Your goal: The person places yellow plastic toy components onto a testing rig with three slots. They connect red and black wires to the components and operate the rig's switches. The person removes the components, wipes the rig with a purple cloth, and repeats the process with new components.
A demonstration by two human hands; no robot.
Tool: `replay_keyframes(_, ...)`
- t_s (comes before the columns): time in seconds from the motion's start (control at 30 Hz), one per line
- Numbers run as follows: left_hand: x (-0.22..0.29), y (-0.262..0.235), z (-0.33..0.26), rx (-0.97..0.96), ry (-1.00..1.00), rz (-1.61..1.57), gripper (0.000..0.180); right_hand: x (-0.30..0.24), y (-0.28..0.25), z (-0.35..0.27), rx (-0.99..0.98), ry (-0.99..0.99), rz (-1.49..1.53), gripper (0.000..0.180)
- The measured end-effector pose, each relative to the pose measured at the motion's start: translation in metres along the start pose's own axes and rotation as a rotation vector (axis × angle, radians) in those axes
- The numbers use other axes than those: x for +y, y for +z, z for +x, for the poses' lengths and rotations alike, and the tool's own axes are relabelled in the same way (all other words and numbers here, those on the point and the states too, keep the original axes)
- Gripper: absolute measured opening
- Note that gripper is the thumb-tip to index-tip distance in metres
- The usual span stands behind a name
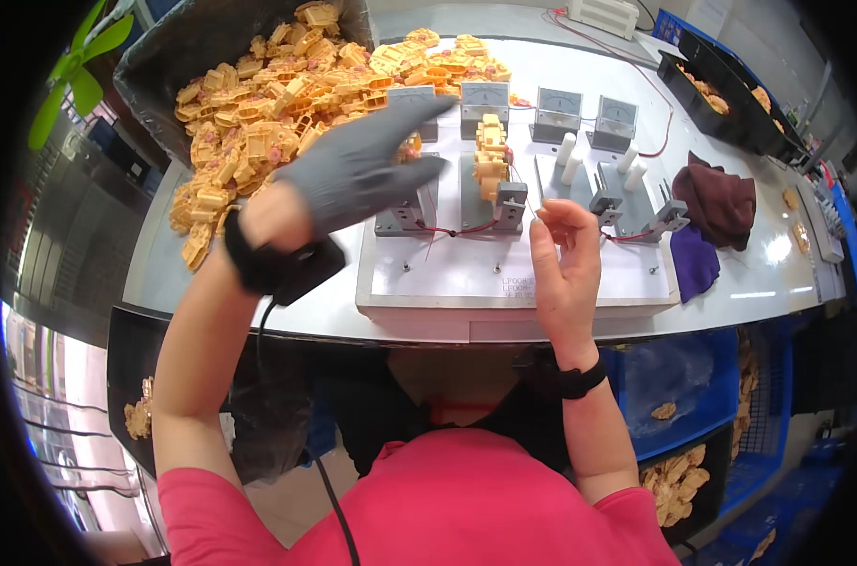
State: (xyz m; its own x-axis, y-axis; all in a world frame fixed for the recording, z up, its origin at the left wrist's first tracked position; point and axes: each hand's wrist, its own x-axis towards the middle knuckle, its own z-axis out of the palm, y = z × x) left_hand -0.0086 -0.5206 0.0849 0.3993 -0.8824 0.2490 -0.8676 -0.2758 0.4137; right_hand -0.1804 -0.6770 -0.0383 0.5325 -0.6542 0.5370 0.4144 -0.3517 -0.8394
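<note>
One yellow plastic assembly (491, 156) sits on the second fixture from the left (470, 193), in front of a small dial meter (485, 97) on the desk (759, 297), so the work looks midway through a single piece. Much appears left: a large heap of similar pieces (259, 118) spills from a lined bin (150, 80), while the two right-hand fixtures show only white pegs (571, 170). A few pieces (674, 483) lie in a lower tray, though whether they are finished I cannot tell. The mounted assembly is pale yellow, long and narrow, with a knobbly outline and a tanner lower part. The gloved left hand (348, 179) has thumb and forefinger spread apart; the bare right hand (568, 264) curls beside the fixture, and whether its fingertips pinch anything is unclear.
</note>
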Motion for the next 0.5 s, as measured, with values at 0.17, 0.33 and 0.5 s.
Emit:
replay_keyframes(0.17, -0.059, -0.02, -0.076, 0.146, -0.292, 0.14, 0.054, 0.0, -0.002, -0.005, -0.177, -0.087, -0.173, 0.009)
replay_keyframes(0.33, -0.139, 0.013, -0.116, -0.032, -0.679, 0.511, 0.066, -0.006, 0.007, -0.005, -0.274, -0.244, -0.321, 0.008)
replay_keyframes(0.5, -0.132, 0.033, -0.112, -0.127, -0.722, 0.419, 0.061, -0.011, 0.0, -0.005, -0.352, -0.2, -0.464, 0.01)
